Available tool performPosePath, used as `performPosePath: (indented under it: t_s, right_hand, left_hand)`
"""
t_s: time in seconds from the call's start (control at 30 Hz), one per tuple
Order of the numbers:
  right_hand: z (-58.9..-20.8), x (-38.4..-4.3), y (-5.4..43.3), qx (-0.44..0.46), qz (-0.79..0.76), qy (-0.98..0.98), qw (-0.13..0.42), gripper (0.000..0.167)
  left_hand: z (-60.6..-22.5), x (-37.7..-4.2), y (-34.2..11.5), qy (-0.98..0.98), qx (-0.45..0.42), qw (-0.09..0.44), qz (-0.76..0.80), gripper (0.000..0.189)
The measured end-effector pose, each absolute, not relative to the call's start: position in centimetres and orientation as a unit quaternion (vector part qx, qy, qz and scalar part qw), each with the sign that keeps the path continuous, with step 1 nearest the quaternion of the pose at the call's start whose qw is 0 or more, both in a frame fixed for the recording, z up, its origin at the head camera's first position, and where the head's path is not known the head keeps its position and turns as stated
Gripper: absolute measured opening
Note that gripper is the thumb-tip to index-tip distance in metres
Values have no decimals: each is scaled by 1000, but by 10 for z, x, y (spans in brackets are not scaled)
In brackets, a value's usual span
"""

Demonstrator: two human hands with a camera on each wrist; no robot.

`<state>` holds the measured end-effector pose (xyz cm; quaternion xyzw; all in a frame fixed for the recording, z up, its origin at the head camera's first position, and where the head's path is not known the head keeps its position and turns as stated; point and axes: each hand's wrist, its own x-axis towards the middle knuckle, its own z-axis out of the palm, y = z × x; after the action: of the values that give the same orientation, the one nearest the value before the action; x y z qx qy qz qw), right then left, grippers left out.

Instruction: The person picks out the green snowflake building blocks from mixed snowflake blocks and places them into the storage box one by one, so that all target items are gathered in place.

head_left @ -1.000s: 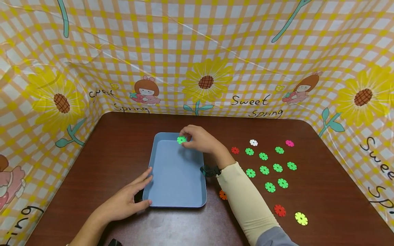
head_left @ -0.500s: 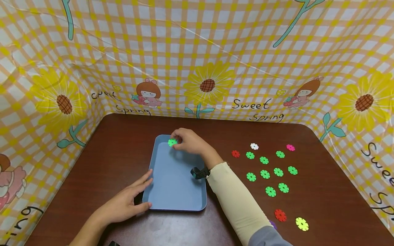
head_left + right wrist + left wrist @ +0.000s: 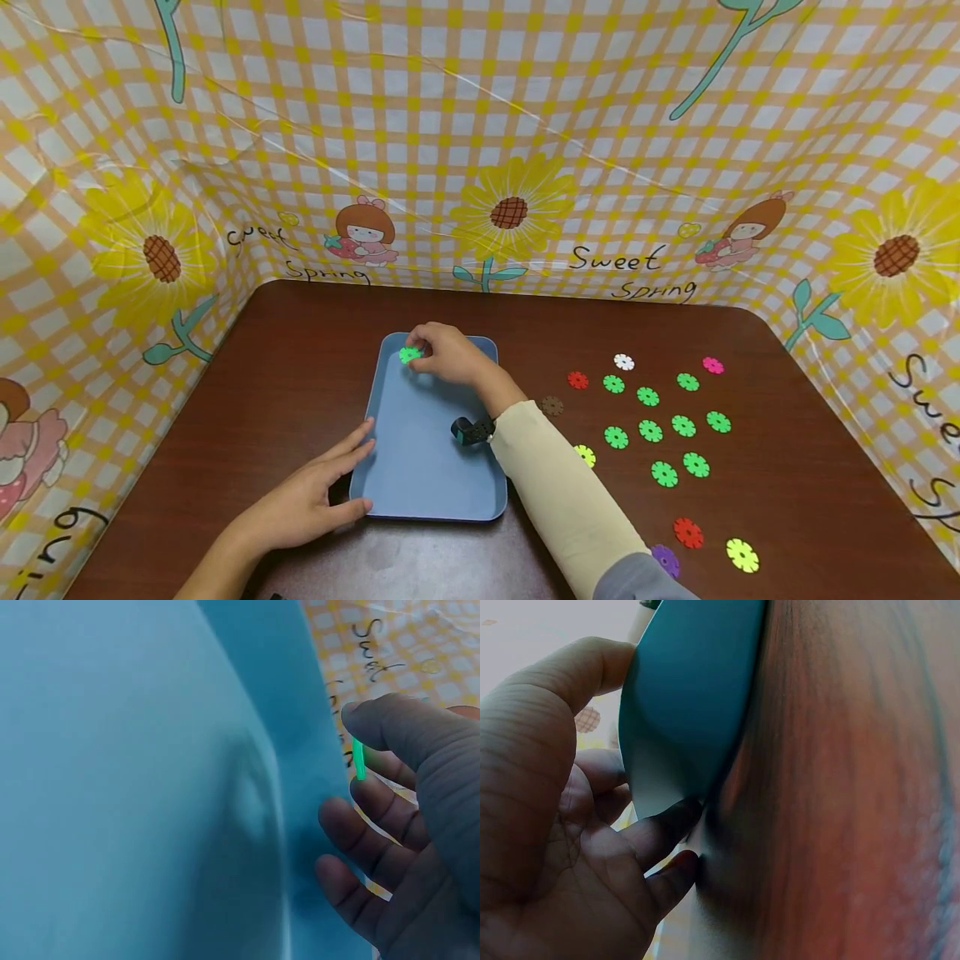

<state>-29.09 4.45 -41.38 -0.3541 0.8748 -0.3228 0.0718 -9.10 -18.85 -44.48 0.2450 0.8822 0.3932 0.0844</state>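
My right hand (image 3: 448, 353) pinches a green notched plastic disc (image 3: 409, 355) between thumb and fingertips, above the far left corner of the blue tray (image 3: 427, 475). In the right wrist view the green disc (image 3: 358, 759) shows edge-on at the fingertips, beyond the tray wall (image 3: 300, 750). My left hand (image 3: 303, 500) rests at the tray's left side with spread fingers, thumb near the front left corner. In the left wrist view the fingers of the left hand (image 3: 577, 817) touch the tray's outer wall (image 3: 686, 690). No discs show on the visible tray floor.
Right of the tray, several green discs (image 3: 650, 431) lie flat on the brown table (image 3: 795, 492), among red (image 3: 687, 533), yellow (image 3: 742, 555), white (image 3: 624, 362), pink (image 3: 713, 365), brown (image 3: 552, 406) and purple (image 3: 665, 561) ones. A checkered cloth (image 3: 420, 108) stands around the table.
My right hand has moved left over the tray with the green disc, towards its far left corner. The left hand stays at the tray's side. The view has shifted slightly.
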Motion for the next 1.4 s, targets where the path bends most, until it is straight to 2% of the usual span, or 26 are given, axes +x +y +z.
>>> performPosePath:
  t_s: [0.67, 1.4]
  right_hand:
    - [-439, -297, 37, -351, -268, 894, 69, 26]
    - [-441, -292, 33, -334, -244, 908, 73, 26]
  left_hand:
    - [-443, -92, -188, 880, 246, 89, 397, 76]
    - [-443, -91, -188, 880, 245, 88, 396, 76]
